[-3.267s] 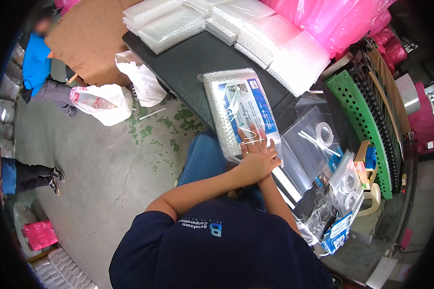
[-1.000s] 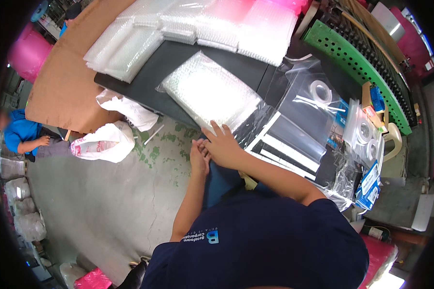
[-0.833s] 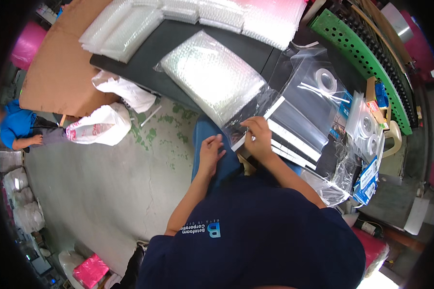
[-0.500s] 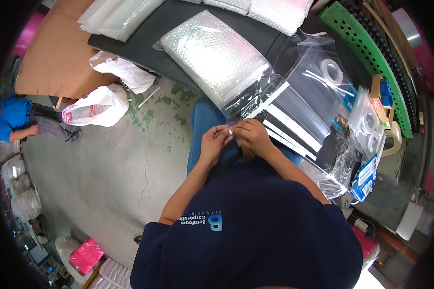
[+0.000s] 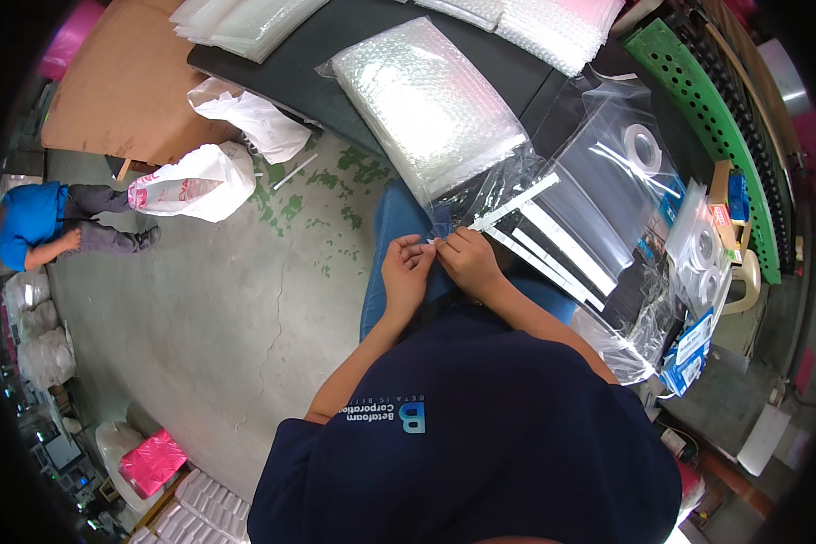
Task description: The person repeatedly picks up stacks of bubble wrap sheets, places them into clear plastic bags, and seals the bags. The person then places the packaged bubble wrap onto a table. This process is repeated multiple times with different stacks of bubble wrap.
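Clear plastic bag (image 5: 553,218) lay at the desk (image 5: 335,54) edge, its near corner at your hands.
Your left hand (image 5: 406,272) and right hand (image 5: 467,258) pinched that corner, fingers closed; the bubble-wrap packet (image 5: 426,100) sat at eleven o'clock.

We have drawn both hands back from the bubble-wrap pack (image 5: 426,100) to our lap; our left hand (image 5: 406,272) and right hand (image 5: 467,260) now meet, pinching a thin white strip (image 5: 437,241) together, fingertips touching.
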Demonstrator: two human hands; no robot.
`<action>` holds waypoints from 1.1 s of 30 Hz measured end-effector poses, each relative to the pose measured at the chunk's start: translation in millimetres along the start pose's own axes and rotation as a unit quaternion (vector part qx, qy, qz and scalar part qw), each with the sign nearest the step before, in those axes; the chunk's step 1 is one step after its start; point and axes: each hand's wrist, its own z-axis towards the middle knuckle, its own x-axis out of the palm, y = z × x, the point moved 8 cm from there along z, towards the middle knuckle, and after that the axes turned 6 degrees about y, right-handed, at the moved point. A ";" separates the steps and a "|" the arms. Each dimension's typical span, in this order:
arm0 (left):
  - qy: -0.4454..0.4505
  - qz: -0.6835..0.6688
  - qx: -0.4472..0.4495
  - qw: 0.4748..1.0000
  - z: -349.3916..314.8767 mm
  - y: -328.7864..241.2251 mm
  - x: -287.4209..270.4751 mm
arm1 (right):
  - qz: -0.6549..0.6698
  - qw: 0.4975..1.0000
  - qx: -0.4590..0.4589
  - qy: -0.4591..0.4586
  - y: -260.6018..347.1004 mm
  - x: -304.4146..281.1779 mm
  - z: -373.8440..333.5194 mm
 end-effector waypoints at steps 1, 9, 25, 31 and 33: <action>-0.006 -0.001 0.004 1.000 -0.4 -0.8 -1.9 | -0.002 1.000 0.001 0.001 0.7 0.5 0.6; -0.004 -0.027 0.036 0.999 3.1 -1.7 -7.9 | 0.144 0.987 0.069 -0.004 -6.3 -3.2 4.0; 0.061 0.174 0.201 0.962 0.8 -47.6 4.1 | 0.236 0.969 0.063 0.037 -14.9 2.6 20.8; 0.120 0.049 0.146 0.981 13.2 -31.9 -0.1 | 0.343 0.914 0.215 0.007 -29.9 10.8 10.6; 0.146 -0.004 0.097 0.985 17.4 -25.2 -0.8 | 0.388 0.888 0.247 -0.017 -36.7 19.6 2.6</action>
